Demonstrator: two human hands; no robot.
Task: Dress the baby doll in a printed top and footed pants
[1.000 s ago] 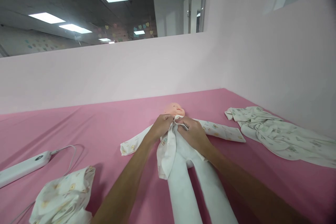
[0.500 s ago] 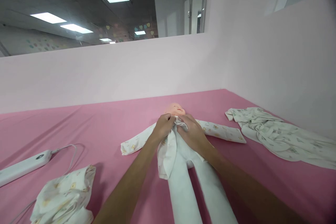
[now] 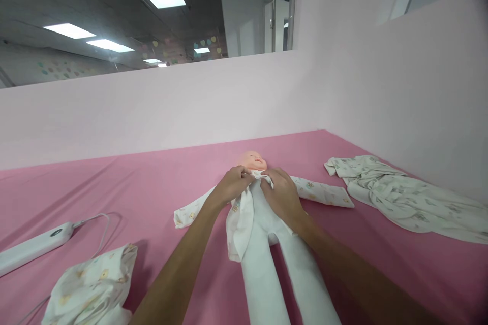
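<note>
Soft printed cloth romper

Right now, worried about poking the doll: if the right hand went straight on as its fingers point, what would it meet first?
Most likely the doll's head, just beyond the right hand, whose fingers pinch the printed top at the neck; depth is hard to judge.

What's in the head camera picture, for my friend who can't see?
The left hand and right hand pinch a printed top at the chest of a baby doll lying on a pink sheet. Other baby clothes lie to either side.
</note>
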